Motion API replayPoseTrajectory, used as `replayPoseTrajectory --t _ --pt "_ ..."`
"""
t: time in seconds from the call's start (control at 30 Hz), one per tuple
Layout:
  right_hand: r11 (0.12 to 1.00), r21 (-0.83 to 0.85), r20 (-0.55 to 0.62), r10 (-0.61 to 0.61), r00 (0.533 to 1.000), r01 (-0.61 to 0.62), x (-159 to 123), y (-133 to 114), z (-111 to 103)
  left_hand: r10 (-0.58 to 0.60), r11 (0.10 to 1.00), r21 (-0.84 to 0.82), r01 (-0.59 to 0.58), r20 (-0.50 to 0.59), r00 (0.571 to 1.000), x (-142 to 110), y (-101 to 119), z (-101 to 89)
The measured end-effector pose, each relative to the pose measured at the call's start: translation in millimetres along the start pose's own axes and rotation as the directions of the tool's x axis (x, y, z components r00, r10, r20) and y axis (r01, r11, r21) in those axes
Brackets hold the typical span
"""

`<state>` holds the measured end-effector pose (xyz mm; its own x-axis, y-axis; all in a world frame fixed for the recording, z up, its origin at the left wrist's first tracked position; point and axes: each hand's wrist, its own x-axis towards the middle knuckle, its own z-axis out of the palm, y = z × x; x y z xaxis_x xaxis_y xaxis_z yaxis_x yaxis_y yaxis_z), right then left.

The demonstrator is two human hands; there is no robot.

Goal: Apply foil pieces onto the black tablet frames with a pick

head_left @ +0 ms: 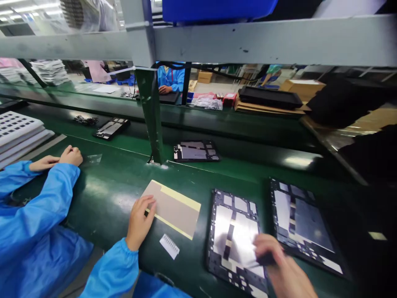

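Stretching left to right, a glossy dark green conveyor belt (102, 194) runs under a grey metal shelf frame (248, 41) in a factory hall. Near right, a black rectangular tablet frame with shiny silver panels (232, 231) lies under the blurred right hand (279, 267), fingers curled on it. Just left, the left hand (140, 221) presses spread fingers on a flat beige sheet with yellow edge strips (175, 207).
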<state>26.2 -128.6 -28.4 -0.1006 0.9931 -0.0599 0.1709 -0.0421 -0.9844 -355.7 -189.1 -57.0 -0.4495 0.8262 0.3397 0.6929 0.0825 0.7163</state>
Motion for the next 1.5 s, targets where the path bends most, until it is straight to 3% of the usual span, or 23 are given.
replayPoseTrajectory --t 0.07,0.13,0.27,0.37,0.47,0.57,0.93,1.0,1.07,1.17,1.23,1.33,1.4,1.5 --pt "0.997 0.039 0.238 0.049 0.97 -0.06 29 -23 42 0.082 0.992 0.09 -0.084 0.023 0.996 3 -10 9.1" --pt "0.983 0.099 0.428 0.096 0.899 -0.152 65 -42 93 0.183 0.96 0.199 -0.196 0.081 0.98 5 -14 17.2" --pt "0.954 0.154 0.577 0.123 0.807 -0.255 131 -50 189 0.255 0.911 0.289 -0.294 0.167 0.952 5 -19 24.5" --pt "0.952 0.129 0.59 0.153 0.793 -0.279 159 -35 233 0.25 0.91 0.295 -0.291 0.171 0.953 3 -19 23.9" --pt "0.953 0.124 0.578 0.159 0.801 -0.278 168 -20 249 0.232 0.92 0.278 -0.275 0.176 0.957 1 -17 22.7" --pt "0.956 0.123 0.576 0.15 0.804 -0.266 168 -12 251 0.224 0.928 0.261 -0.265 0.178 0.958 2 -16 22.9" --pt "0.967 0.134 0.584 0.1 0.805 -0.218 166 -17 257 0.212 0.93 0.265 -0.255 0.181 0.96 0 -16 25.4" --pt "0.968 0.15 0.583 0.079 0.808 -0.203 160 -32 252 0.232 0.919 0.283 -0.274 0.174 0.957 2 -17 25.7" --pt "0.967 0.187 0.562 0.039 0.826 -0.173 148 -52 231 0.257 0.907 0.299 -0.298 0.169 0.952 5 -19 23.5" --pt "0.973 0.224 0.503 -0.061 0.862 -0.062 118 -79 164 0.324 0.887 0.302 -0.348 0.129 0.937 9 -15 15.7" --pt "0.982 0.189 0.478 -0.092 0.873 0.0 93 -82 111 0.379 0.877 0.296 -0.379 0.058 0.923 6 -1 11.5" --pt "0.992 0.125 0.466 -0.045 0.884 -0.016 52 -58 44 0.449 0.879 0.175 -0.443 0.009 0.894 -17 37 13.7" --pt "0.993 0.103 0.467 0.006 0.884 -0.061 28 -30 17 0.5 0.864 0.002 -0.504 0.12 0.858 -42 69 23.3" --pt "0.995 0.079 0.472 0.023 0.882 -0.068 6 7 -2 0.545 0.838 -0.167 -0.52 0.318 0.776 -78 105 49.9"
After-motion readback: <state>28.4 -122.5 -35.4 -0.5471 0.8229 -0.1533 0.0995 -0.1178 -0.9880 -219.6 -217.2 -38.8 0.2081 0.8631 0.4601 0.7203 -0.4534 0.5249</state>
